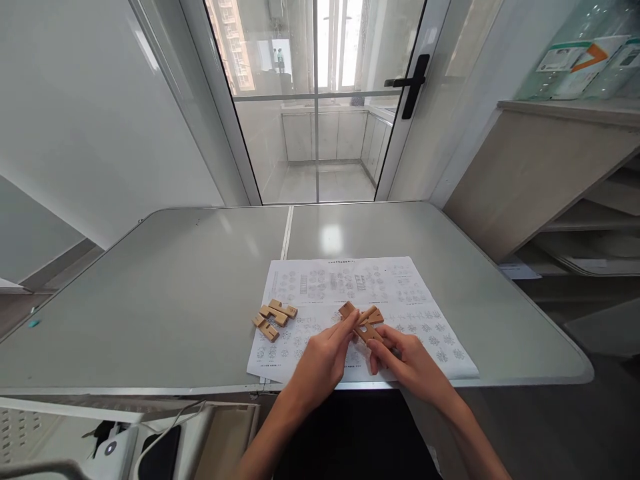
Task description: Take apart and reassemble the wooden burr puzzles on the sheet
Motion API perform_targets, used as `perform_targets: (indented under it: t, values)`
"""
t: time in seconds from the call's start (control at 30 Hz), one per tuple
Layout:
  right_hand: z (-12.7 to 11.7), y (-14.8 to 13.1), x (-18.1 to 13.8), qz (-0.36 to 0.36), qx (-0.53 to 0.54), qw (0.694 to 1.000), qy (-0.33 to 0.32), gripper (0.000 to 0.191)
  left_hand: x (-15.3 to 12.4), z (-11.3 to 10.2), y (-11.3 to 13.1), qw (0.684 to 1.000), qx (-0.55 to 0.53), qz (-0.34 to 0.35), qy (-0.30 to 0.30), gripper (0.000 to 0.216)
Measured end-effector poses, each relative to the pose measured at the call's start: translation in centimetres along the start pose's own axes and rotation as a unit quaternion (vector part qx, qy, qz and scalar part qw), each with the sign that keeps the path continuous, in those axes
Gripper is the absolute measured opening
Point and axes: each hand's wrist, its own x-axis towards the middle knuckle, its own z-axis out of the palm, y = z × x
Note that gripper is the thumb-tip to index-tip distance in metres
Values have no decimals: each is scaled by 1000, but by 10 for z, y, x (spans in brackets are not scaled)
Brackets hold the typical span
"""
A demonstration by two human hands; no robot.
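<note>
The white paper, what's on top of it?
Loose wooden pieces sit on its left edge; the left hand and right hand hold more wooden pieces over it. Printed drawings show around them, but anything beneath is hidden.

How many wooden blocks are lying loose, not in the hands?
3, bunched near the left edge of the paper: a back block, a middle block and a front block. Others could be hidden underneath.

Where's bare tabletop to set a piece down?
Open: table between teal bit and paper, between paper and glass door, and right of the paper. Crowded: the paper's left edge, under loose blocks, and near middle, under left hand, right hand and held pieces.
</note>
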Motion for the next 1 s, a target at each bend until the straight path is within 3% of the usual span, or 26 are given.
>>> perform_targets:
  t: [0.3,1.0]
  values:
    - [1,-1,2,-5,-3,1000,-3,42,1,9,-1,996,77,43,31,65]
    - [-2,-1,0,6,29,999,-12,44,4,15,6,997,62,16,49,64]
